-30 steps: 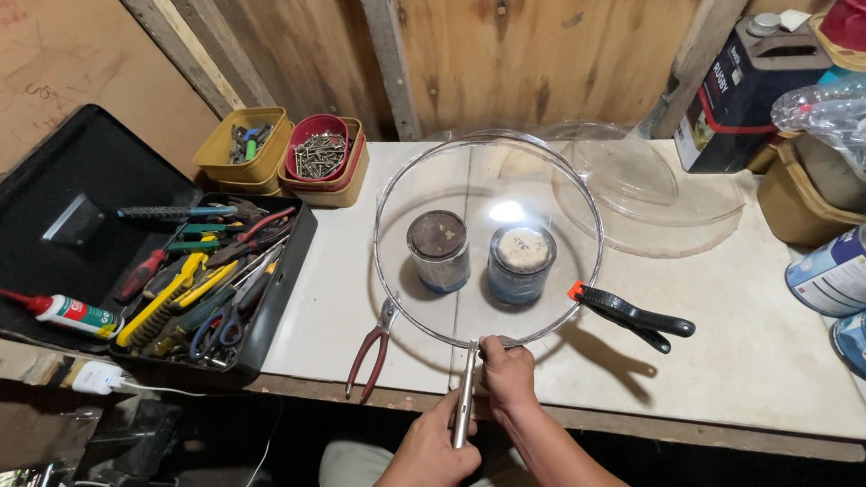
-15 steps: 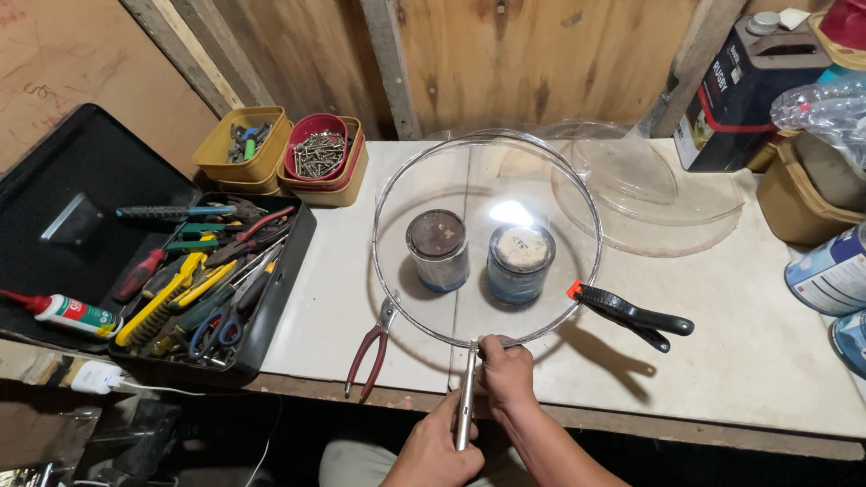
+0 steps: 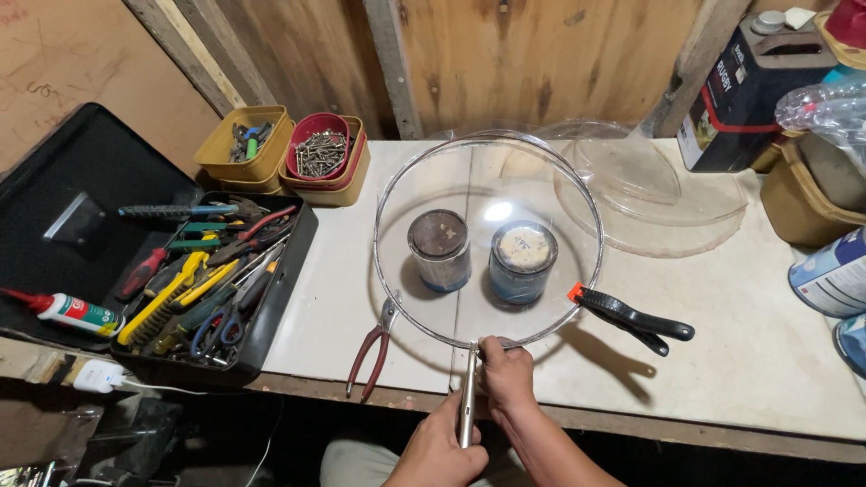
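Note:
A round clear disc with a metal rim (image 3: pixel 388 216) lies flat on top of two small paint cans, one rusty-lidded (image 3: pixel 439 248) and one pale-lidded (image 3: pixel 523 261). My left hand (image 3: pixel 442 451) is closed around a slim silver metal tool (image 3: pixel 467 401) that points up to the near edge of the rim. My right hand (image 3: pixel 507 374) is curled over that same near edge, right beside the tool's tip. A black-handled clamp with an orange jaw (image 3: pixel 631 317) grips the rim at the right. Red-handled pliers (image 3: pixel 372 350) lie under the rim's left side.
An open black toolbox (image 3: pixel 275 298) with several hand tools sits at the left, a glue tube (image 3: pixel 68 311) on its lid. Yellow and red tubs of screws (image 3: pixel 320 158) stand at the back. Clear plastic domes (image 3: pixel 649 194), a dark canister (image 3: pixel 749 90) and paint tins (image 3: pixel 834 271) crowd the right.

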